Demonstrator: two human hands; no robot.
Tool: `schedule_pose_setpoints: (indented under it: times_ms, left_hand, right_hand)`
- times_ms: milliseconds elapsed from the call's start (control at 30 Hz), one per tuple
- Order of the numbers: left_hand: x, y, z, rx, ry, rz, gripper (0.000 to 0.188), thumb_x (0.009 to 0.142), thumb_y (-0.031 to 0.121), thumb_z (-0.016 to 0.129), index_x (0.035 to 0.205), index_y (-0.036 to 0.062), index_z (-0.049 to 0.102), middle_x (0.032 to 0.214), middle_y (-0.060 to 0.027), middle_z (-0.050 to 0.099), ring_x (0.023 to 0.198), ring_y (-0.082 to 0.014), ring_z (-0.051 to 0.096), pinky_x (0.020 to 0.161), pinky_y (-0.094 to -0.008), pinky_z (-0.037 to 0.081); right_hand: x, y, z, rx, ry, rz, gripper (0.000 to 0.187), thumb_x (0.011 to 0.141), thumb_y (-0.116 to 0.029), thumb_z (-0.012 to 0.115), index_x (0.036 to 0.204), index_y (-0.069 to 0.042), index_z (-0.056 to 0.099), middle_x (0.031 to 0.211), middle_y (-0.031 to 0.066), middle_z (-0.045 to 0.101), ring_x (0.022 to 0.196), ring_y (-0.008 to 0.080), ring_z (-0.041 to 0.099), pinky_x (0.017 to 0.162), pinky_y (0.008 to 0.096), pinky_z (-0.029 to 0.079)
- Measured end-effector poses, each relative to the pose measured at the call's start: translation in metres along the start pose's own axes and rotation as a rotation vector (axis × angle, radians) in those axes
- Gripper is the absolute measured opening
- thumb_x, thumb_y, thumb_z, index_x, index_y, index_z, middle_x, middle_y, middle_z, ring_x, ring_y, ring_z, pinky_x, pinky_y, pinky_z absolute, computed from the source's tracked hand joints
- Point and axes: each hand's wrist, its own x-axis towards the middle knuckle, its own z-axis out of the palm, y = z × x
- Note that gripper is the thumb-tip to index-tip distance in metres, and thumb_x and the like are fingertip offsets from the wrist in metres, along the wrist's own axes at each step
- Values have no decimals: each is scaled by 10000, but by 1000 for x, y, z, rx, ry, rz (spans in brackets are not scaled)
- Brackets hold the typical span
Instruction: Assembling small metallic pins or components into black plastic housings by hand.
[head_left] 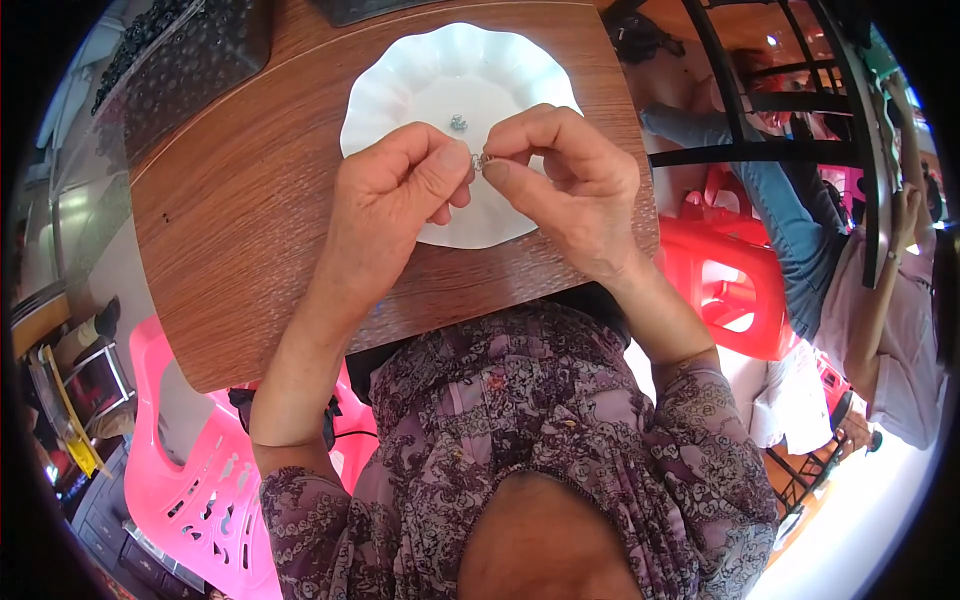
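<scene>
Over the front half of a white scalloped plate (385,90), my two hands meet, fingertips almost touching. My left hand (405,185) is closed, thumb pressed to the bent index finger. My right hand (570,180) pinches with thumb and index finger, its other fingers curled. Between the fingertips shows a small silvery metal piece (478,161), ring-like, too small to make out exactly; both hands appear to grip it. Just beyond them, a little cluster of silvery metal bits (459,122) lies in the plate.
The plate stands on a brown wood-grain table (240,210). At the far left is a dark tray or bag (205,70) of round dark things. A pink plastic chair (190,490) is at left, a red stool (720,285) at right. Another person (890,330) sits at the right by a black-framed table.
</scene>
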Motion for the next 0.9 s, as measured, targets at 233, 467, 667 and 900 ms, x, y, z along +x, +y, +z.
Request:
schedule_pose_setpoints:
  times_ms: [233,467,667,900]
  left_hand:
    - [-3,0,1,37,-10,134,161,888,168,562,864,10,578,738,5,558,703,-67,496,644,-203,421]
    - [-1,-4,0,277,44,439,81,832,38,590,898,-5,569,809,-46,575,758,-120,545,695,-233,444]
    - [-3,-7,-1,247,72,404,92,817,25,603,897,-9,573,820,-51,585,757,-130,555,691,-239,450]
    - [-6,-10,3,266,153,468,113,806,34,622,900,-12,579,820,-53,593,757,-132,560,686,-245,455]
  right_hand:
    - [0,-11,1,203,-6,230,103,774,34,623,869,18,586,819,32,602,745,74,553,658,212,459]
    - [4,-13,-3,461,-7,437,111,765,40,624,874,35,602,836,78,628,729,94,565,650,220,458]
    - [6,-15,-1,579,-26,516,135,766,5,623,886,64,601,803,105,626,692,126,562,613,233,426]
    - [2,-18,4,528,12,521,142,801,-61,614,872,61,602,782,102,622,695,119,561,612,227,422]
